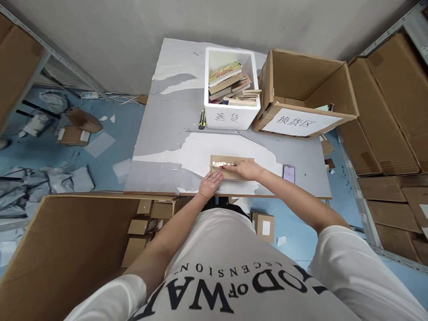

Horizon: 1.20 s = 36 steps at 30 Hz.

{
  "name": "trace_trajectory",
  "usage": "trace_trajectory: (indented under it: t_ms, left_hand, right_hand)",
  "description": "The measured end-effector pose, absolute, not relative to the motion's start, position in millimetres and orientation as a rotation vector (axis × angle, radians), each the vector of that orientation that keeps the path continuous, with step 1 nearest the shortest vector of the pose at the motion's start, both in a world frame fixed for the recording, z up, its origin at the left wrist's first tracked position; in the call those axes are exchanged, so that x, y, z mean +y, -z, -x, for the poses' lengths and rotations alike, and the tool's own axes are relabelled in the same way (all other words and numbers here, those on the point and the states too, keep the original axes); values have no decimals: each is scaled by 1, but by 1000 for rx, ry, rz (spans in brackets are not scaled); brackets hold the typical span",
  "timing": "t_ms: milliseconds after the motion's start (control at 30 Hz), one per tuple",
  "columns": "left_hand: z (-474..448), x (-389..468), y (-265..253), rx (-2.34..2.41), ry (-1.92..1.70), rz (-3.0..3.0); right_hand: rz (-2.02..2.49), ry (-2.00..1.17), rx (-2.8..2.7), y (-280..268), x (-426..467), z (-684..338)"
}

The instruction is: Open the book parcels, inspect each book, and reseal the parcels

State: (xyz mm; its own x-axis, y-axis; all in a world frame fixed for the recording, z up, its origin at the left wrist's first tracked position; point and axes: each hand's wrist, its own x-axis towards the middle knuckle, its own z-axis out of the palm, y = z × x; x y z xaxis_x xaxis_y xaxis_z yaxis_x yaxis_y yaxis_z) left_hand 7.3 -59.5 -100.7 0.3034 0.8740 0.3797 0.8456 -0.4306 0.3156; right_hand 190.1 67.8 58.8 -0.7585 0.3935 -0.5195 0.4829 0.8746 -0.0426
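A small flat cardboard box point(242, 177) lies near the table's front edge, with shiny tape and pale markings at its left part. My left hand point(210, 183) rests on the box's near left corner, fingers stretched out flat. My right hand point(248, 169) is closed over the box, index finger pointing left. From its fingers a slim red-and-black tool point(221, 167) sticks out, its tip at the taped left part of the box. Most of this tool is hidden under the fingers, so its exact kind does not show.
A white foam box point(230, 118) full of books stands at the back, a yellow-and-black utility knife point(202, 119) beside it. Right of it is a large open carton point(307, 122). A phone point(289, 174) lies on the table point(167, 113). A big carton point(67, 232) stands at front left.
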Motion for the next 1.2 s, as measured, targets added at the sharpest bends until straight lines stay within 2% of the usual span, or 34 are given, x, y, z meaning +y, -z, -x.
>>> trace_trajectory:
  t_ms: [533,900,1067,1200]
  left_hand:
    - [-7,-57,88,1650,-627,-2341]
    - [-8,-57,80,1663,-597,-2327]
    - [-10,-54,65,1688,-565,-2336]
    - [-12,-47,47,1707,-516,-2334]
  right_hand:
    - [-854,204,2451,-66,68,-280]
    - [-1116,323,2360,-71,58,-359]
    - [-1387,621,2455,-60,42,-381]
    - [-1859,1180,2377,-24,16,-373]
